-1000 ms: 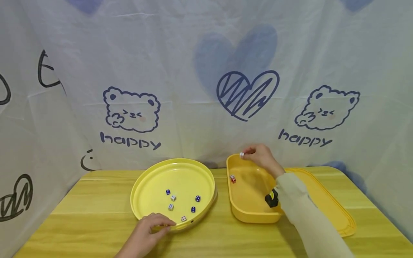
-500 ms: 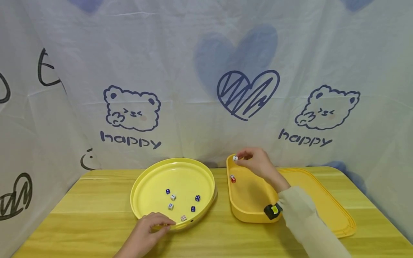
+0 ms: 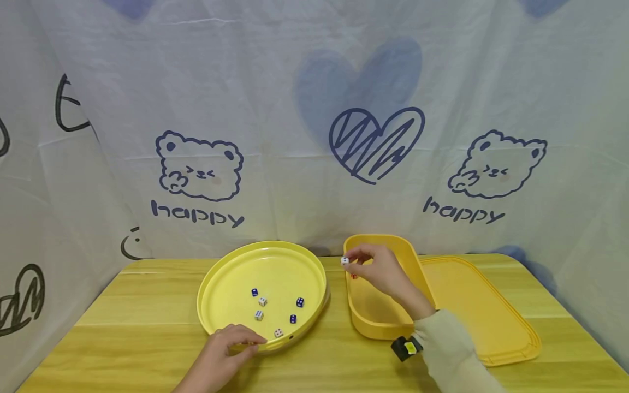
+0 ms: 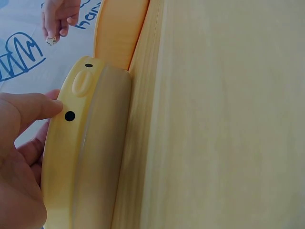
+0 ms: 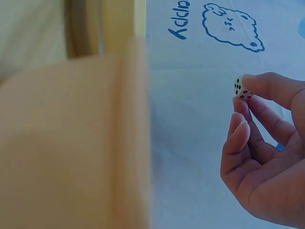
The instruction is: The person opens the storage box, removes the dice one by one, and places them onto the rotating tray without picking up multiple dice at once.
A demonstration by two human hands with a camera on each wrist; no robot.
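Note:
My right hand (image 3: 383, 273) pinches a white die (image 3: 345, 261) between thumb and fingertips, above the left wall of the orange-yellow box (image 3: 375, 330). In the right wrist view the die (image 5: 243, 89) shows black pips on one face and red on another. Low in that box, partly behind the hand, is a red die (image 3: 354, 276). My left hand (image 3: 221, 355) grips the near rim of the round yellow tray (image 3: 216, 273), thumb on the outer side. Inside the tray lie three blue dice, one a blue die (image 3: 300, 302) at the right, and three white dice, one a white die (image 3: 278, 332) near the front rim.
A flat orange-yellow lid (image 3: 484, 305) lies to the right of the box on the wood-patterned table (image 3: 319, 371). Behind the table hangs a printed cloth (image 3: 285, 180). A small black device (image 3: 405, 347) sits at my right wrist.
My right hand has carried the white die left and down from the box's far end to over its left wall. The left hand stays at the tray rim.

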